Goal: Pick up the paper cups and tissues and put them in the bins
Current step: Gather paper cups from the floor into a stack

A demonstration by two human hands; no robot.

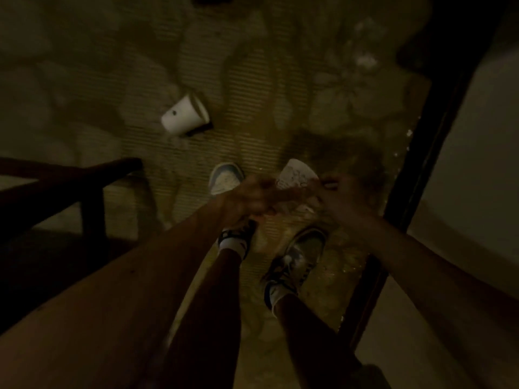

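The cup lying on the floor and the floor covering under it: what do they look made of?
The cup looks like matte white paper with a rolled rim, probably a disposable paper cup. The floor covering seems a woven or ribbed mat, with fine parallel ridges; dim light leaves the fibre uncertain.

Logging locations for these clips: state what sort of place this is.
Probably a dim room in a home: a patterned woven rug covers the floor, dark wooden furniture stands at the left, and a paper cup lies tipped over on it.

No text can be read: the paper cup (184, 115) at ten o'clock bears only a dark spot (too blurred to tell).
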